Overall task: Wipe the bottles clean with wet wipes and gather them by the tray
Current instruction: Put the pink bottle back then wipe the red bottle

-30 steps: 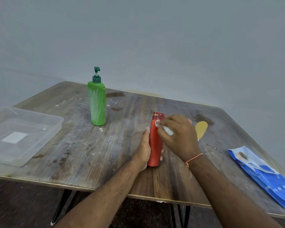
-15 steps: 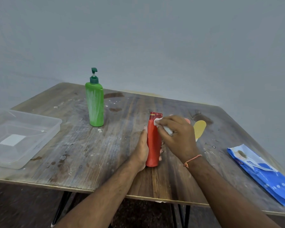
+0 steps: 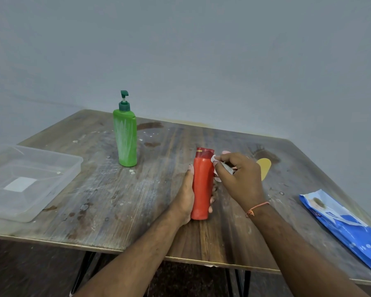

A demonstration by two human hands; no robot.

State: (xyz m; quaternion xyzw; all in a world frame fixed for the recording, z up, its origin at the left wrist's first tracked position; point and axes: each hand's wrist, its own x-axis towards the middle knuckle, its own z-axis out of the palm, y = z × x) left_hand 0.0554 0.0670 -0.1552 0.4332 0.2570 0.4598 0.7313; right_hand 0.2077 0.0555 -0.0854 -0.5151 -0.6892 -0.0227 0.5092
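A red bottle stands upright in the middle of the wooden table. My left hand grips its lower body from the left. My right hand pinches a small white wet wipe against the bottle's right shoulder, just below the cap. A green pump bottle, streaked with white smears, stands upright at the back left. A clear plastic tray sits at the table's left edge. A yellow bottle lies behind my right hand, mostly hidden.
A blue pack of wet wipes lies at the table's right edge. The tabletop is stained and spotted with white flecks. A grey wall stands close behind the table.
My right hand with the wipe has slid from the front of the red bottle's cap round to its right shoulder. My left hand keeps its grip on the bottle.
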